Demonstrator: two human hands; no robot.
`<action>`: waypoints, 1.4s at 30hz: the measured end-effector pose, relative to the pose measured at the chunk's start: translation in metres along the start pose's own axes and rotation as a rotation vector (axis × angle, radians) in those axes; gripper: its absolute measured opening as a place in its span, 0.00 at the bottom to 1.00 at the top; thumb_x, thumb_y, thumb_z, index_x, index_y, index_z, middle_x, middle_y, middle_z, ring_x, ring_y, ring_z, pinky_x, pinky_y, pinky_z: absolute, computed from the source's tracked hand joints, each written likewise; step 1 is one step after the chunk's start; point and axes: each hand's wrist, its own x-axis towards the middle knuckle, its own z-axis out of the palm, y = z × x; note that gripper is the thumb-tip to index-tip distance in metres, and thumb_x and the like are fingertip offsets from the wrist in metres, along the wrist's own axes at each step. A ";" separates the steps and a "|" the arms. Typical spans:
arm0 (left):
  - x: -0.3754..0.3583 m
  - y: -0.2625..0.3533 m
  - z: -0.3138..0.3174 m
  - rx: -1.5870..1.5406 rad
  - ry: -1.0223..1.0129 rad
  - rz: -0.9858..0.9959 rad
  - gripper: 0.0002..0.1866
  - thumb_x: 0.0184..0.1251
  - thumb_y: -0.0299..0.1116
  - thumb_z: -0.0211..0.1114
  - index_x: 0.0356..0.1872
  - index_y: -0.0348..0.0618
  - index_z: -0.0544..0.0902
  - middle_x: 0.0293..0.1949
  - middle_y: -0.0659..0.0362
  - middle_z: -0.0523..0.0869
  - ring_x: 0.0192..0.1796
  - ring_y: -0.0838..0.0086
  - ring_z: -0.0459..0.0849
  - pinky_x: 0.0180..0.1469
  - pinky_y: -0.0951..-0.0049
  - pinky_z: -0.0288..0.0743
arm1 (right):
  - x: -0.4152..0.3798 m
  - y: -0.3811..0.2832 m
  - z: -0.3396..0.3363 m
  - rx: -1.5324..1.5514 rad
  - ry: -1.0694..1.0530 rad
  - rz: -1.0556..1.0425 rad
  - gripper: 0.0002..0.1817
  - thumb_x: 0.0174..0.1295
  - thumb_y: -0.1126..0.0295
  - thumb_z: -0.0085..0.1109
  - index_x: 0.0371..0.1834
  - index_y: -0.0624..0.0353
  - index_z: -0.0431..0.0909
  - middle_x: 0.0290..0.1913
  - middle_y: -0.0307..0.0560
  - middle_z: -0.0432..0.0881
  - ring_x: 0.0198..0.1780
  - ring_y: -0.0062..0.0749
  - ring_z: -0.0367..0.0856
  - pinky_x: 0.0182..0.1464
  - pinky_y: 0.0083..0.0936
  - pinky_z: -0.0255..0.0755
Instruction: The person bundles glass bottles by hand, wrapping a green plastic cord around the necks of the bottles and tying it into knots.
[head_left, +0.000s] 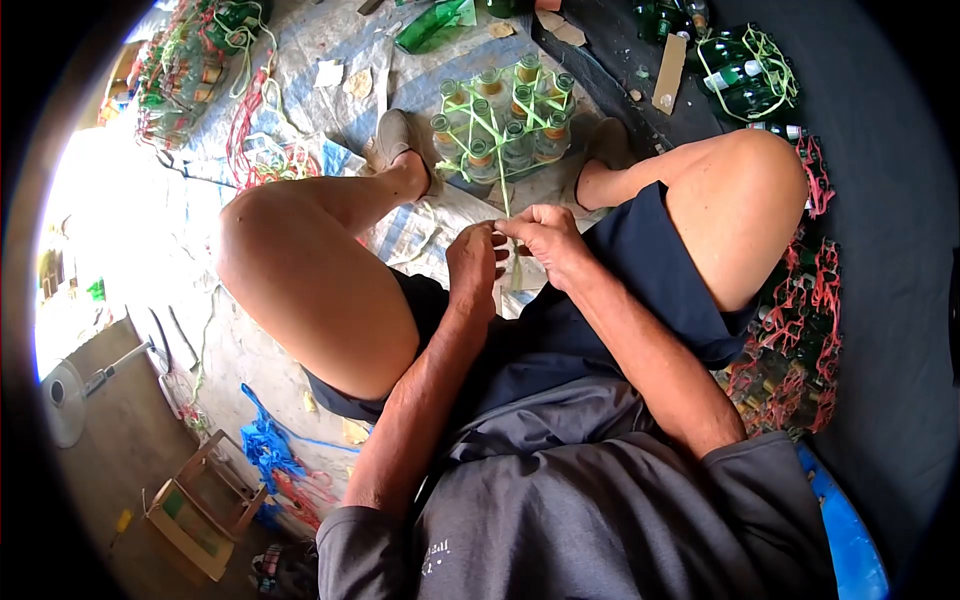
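Note:
Between my feet stands a bundle of clear glass bottles [515,155], upright and close together, with light green plastic twine [503,180] laced around and across their necks. One strand of the twine runs taut from the bundle toward my lap. My left hand [473,258] and my right hand [546,240] meet on this strand, fingers closed, thumbs and fingertips nearly touching. A loose tail of twine hangs below the fingers. The exact grip of the left fingertips is partly hidden.
Green bottles tied in twine [745,75] lie at the upper right, more bottle bundles [180,80] at the upper left. Red-netted bottles [800,330] line my right side. A fan [68,400], blue twine [268,440] and a wooden frame [190,525] are at the left.

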 end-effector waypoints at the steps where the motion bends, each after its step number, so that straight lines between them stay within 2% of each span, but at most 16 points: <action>1: 0.003 0.005 0.001 -0.024 -0.008 0.000 0.18 0.75 0.42 0.58 0.54 0.44 0.86 0.44 0.60 0.87 0.44 0.74 0.83 0.48 0.66 0.75 | 0.000 -0.002 0.001 -0.037 0.009 -0.004 0.12 0.59 0.70 0.77 0.31 0.68 0.84 0.29 0.43 0.85 0.30 0.22 0.79 0.32 0.24 0.73; 5: 0.012 0.007 0.008 0.092 -0.062 0.029 0.17 0.72 0.47 0.68 0.50 0.46 0.88 0.41 0.65 0.87 0.45 0.76 0.83 0.48 0.68 0.73 | 0.000 -0.002 -0.001 -0.149 0.041 -0.041 0.08 0.56 0.73 0.71 0.29 0.69 0.84 0.28 0.43 0.85 0.30 0.22 0.79 0.32 0.26 0.73; 7: 0.014 0.009 0.012 0.037 -0.029 0.027 0.16 0.69 0.44 0.72 0.46 0.42 0.89 0.35 0.63 0.87 0.36 0.78 0.81 0.39 0.72 0.71 | -0.005 -0.007 0.002 -0.134 0.057 -0.066 0.08 0.55 0.74 0.70 0.28 0.68 0.83 0.27 0.43 0.85 0.30 0.22 0.80 0.33 0.26 0.74; 9: 0.016 0.009 0.015 -0.019 0.004 0.021 0.15 0.66 0.40 0.75 0.42 0.38 0.90 0.30 0.62 0.86 0.28 0.80 0.78 0.30 0.77 0.69 | 0.001 -0.001 -0.002 -0.251 0.055 -0.092 0.08 0.56 0.73 0.70 0.28 0.69 0.82 0.28 0.43 0.84 0.30 0.23 0.81 0.32 0.26 0.75; 10: 0.017 0.008 0.014 -0.009 -0.001 0.023 0.15 0.66 0.40 0.76 0.42 0.37 0.90 0.29 0.62 0.86 0.27 0.80 0.78 0.30 0.77 0.69 | 0.004 0.002 -0.003 -0.309 0.053 -0.105 0.09 0.57 0.73 0.70 0.28 0.69 0.82 0.28 0.44 0.84 0.30 0.24 0.81 0.32 0.26 0.76; 13: 0.026 0.002 0.009 -0.007 -0.011 0.028 0.14 0.64 0.38 0.76 0.41 0.36 0.90 0.28 0.61 0.86 0.26 0.80 0.77 0.28 0.77 0.68 | -0.001 0.002 0.001 -0.141 0.040 -0.008 0.10 0.59 0.73 0.70 0.29 0.69 0.80 0.28 0.45 0.83 0.29 0.25 0.82 0.28 0.26 0.75; 15: 0.030 0.000 0.008 -0.048 -0.017 0.027 0.13 0.64 0.37 0.76 0.40 0.35 0.90 0.28 0.61 0.86 0.24 0.80 0.77 0.26 0.77 0.68 | -0.003 -0.001 0.003 -0.147 0.046 -0.004 0.10 0.60 0.73 0.69 0.29 0.68 0.79 0.28 0.45 0.83 0.27 0.25 0.80 0.24 0.27 0.72; 18: 0.029 0.001 0.003 0.069 -0.067 0.008 0.12 0.67 0.41 0.73 0.43 0.44 0.90 0.36 0.63 0.88 0.38 0.77 0.83 0.43 0.71 0.72 | -0.004 -0.001 0.004 -0.194 0.057 0.010 0.10 0.61 0.72 0.69 0.30 0.68 0.79 0.28 0.46 0.82 0.26 0.26 0.79 0.24 0.28 0.71; 25: 0.032 -0.003 0.005 0.048 -0.051 0.081 0.11 0.68 0.40 0.71 0.44 0.44 0.90 0.37 0.64 0.88 0.40 0.76 0.82 0.44 0.70 0.72 | -0.003 0.004 0.005 -0.378 0.098 -0.027 0.14 0.64 0.65 0.65 0.32 0.67 0.79 0.29 0.45 0.82 0.33 0.26 0.78 0.34 0.30 0.71; 28: 0.031 -0.002 0.005 0.035 -0.077 0.057 0.11 0.68 0.40 0.70 0.43 0.45 0.89 0.37 0.65 0.87 0.41 0.77 0.82 0.44 0.69 0.72 | -0.007 0.000 0.006 -0.331 0.075 0.057 0.17 0.68 0.61 0.60 0.32 0.67 0.80 0.29 0.45 0.82 0.32 0.26 0.77 0.33 0.30 0.70; 31: 0.028 0.002 0.002 0.029 -0.102 0.009 0.11 0.70 0.42 0.69 0.43 0.46 0.87 0.37 0.66 0.86 0.41 0.77 0.81 0.45 0.69 0.72 | -0.019 -0.022 0.008 -0.057 0.081 0.196 0.19 0.70 0.59 0.56 0.33 0.67 0.82 0.29 0.45 0.81 0.27 0.27 0.75 0.29 0.29 0.66; 32: 0.026 0.003 0.002 0.020 -0.113 0.006 0.11 0.71 0.42 0.69 0.43 0.46 0.87 0.37 0.66 0.86 0.41 0.78 0.81 0.45 0.69 0.72 | -0.014 -0.014 0.003 0.019 0.088 0.209 0.20 0.72 0.57 0.56 0.34 0.66 0.83 0.27 0.42 0.80 0.22 0.23 0.70 0.24 0.27 0.61; 35: 0.029 -0.003 -0.001 0.007 -0.165 0.021 0.11 0.74 0.43 0.67 0.43 0.47 0.87 0.37 0.67 0.86 0.42 0.78 0.81 0.46 0.68 0.72 | -0.017 -0.011 0.003 -0.016 0.022 0.220 0.21 0.73 0.55 0.56 0.33 0.64 0.83 0.25 0.38 0.79 0.20 0.18 0.66 0.22 0.24 0.57; 36: 0.029 -0.002 -0.001 0.004 -0.186 0.029 0.11 0.75 0.43 0.67 0.43 0.47 0.87 0.37 0.67 0.86 0.42 0.78 0.81 0.46 0.68 0.72 | -0.017 -0.008 0.003 0.001 0.017 0.195 0.20 0.74 0.56 0.58 0.33 0.63 0.83 0.24 0.35 0.78 0.19 0.16 0.65 0.21 0.22 0.56; 39: 0.025 0.000 0.002 -0.004 -0.173 0.006 0.11 0.76 0.43 0.66 0.43 0.47 0.87 0.36 0.67 0.85 0.43 0.78 0.81 0.47 0.67 0.73 | -0.018 -0.002 0.000 0.021 0.029 0.099 0.18 0.74 0.59 0.61 0.32 0.63 0.83 0.24 0.34 0.78 0.18 0.15 0.63 0.20 0.20 0.55; 42: 0.020 0.005 0.006 -0.015 -0.167 -0.031 0.12 0.76 0.44 0.66 0.43 0.47 0.87 0.35 0.66 0.84 0.42 0.78 0.81 0.48 0.66 0.74 | -0.020 -0.004 -0.003 0.027 0.053 0.087 0.15 0.72 0.64 0.65 0.30 0.64 0.84 0.24 0.34 0.79 0.18 0.14 0.64 0.20 0.19 0.55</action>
